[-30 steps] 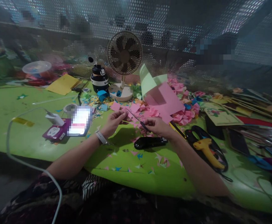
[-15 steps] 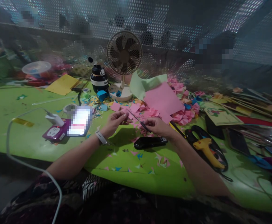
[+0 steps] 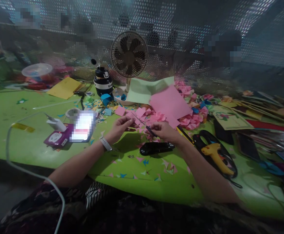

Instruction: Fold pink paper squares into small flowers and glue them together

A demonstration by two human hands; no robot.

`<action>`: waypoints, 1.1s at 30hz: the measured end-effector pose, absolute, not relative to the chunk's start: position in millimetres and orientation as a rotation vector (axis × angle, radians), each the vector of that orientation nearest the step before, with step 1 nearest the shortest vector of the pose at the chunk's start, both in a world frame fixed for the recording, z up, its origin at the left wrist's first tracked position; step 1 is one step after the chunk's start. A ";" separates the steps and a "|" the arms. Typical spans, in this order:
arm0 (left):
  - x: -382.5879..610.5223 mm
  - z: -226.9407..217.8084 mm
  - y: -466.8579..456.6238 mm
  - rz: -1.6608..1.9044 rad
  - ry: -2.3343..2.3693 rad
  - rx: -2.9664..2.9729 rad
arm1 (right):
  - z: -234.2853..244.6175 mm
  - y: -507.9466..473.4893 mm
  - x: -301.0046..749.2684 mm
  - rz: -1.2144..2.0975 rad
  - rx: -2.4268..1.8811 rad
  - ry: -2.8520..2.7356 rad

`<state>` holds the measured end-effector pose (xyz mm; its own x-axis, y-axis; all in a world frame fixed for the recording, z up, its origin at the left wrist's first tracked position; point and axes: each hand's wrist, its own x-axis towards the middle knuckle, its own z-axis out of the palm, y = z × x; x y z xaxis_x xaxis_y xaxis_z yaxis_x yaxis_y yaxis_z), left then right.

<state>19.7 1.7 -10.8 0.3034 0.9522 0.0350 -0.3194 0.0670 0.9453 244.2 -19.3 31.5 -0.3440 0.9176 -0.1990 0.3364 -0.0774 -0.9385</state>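
My left hand [image 3: 122, 126], with a white band at the wrist, is closed with thumb and fingers pinched together; whatever they hold is too small to make out. In my right hand [image 3: 162, 130] is a pair of scissors [image 3: 149, 129] with dark handles, its thin blade pointing up and left toward the left fingertips. Both hands hover above pink paper pieces [image 3: 142, 112]. Just below the right hand lies a glossy black stapler-like object [image 3: 156, 148]. Behind the hands a pink paper sheet [image 3: 171, 102] rests beside a folded light-green sheet [image 3: 139, 92].
A fan [image 3: 129, 55] and a black bottle [image 3: 103, 83] stand at the back. Leftward are a lit phone [image 3: 83, 126], a purple power socket [image 3: 56, 138] and a white cable [image 3: 34, 172]. To the right lies a yellow glue gun [image 3: 216, 156]. Paper scraps litter the green table [image 3: 137, 185].
The light-green sheet has flopped down to the left, now covering part of the fan's stem and base. My hands have barely moved, with the scissors still in the right one.
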 end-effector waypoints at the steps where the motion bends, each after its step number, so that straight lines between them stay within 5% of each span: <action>1: 18.5 -8.9 2.0 1.118 0.761 1.076 | 32.4 -19.4 244.7 1.423 -1.356 -1.669; 16: -20.5 -29.0 43.6 1.103 1.636 1.997 | 39.4 -3.2 282.3 1.194 -1.460 -1.800; 22: 5.3 -28.1 26.8 0.674 1.228 2.319 | 28.9 6.1 288.8 1.001 -1.483 -1.714; 33: 3.1 -38.5 34.0 0.769 1.106 2.313 | 10.3 10.5 285.2 0.903 -1.747 -1.735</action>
<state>3.1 34.0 -38.5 0.5203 0.8050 0.2851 0.5471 -0.5705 0.6125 285.2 10.5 10.3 -0.0390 0.9942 -0.1000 0.6524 -0.0505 -0.7562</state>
